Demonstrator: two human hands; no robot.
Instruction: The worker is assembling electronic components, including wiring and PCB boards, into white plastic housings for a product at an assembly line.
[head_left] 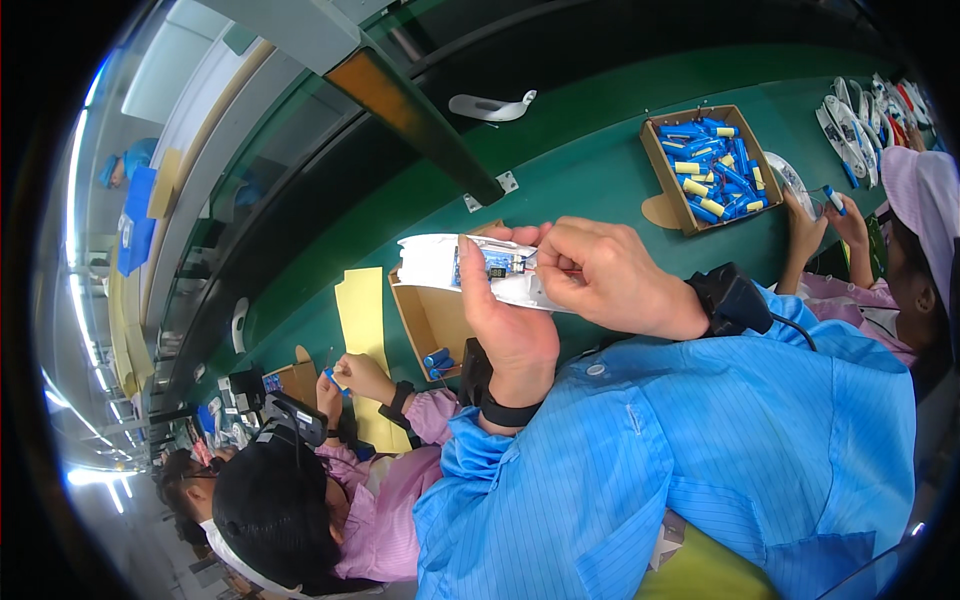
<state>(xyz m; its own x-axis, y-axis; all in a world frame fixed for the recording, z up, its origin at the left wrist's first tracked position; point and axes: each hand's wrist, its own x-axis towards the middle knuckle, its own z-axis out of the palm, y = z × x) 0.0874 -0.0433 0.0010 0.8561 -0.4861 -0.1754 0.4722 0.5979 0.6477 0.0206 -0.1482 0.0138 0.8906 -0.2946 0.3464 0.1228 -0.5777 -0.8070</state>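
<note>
A white curved plastic housing (425, 263) lies across my left hand (515, 335), whose thumb presses over its front and whose fingers wrap behind it. Inside the housing sits a blue circuit board (505, 262) with a small dark display. My right hand (612, 275) is closed in a pinch at the right end of the housing, close to some thin wires. What its fingertips grip is hidden behind the knuckles.
A cardboard box (664, 183) of blue battery cells stands to the right; another box (410, 325) holds a few cells. Yellow paper (362, 330) lies left. Co-workers in pink handle blue cells on both sides. A metal post (420, 120) rises ahead; a white shell (490, 107) lies beyond.
</note>
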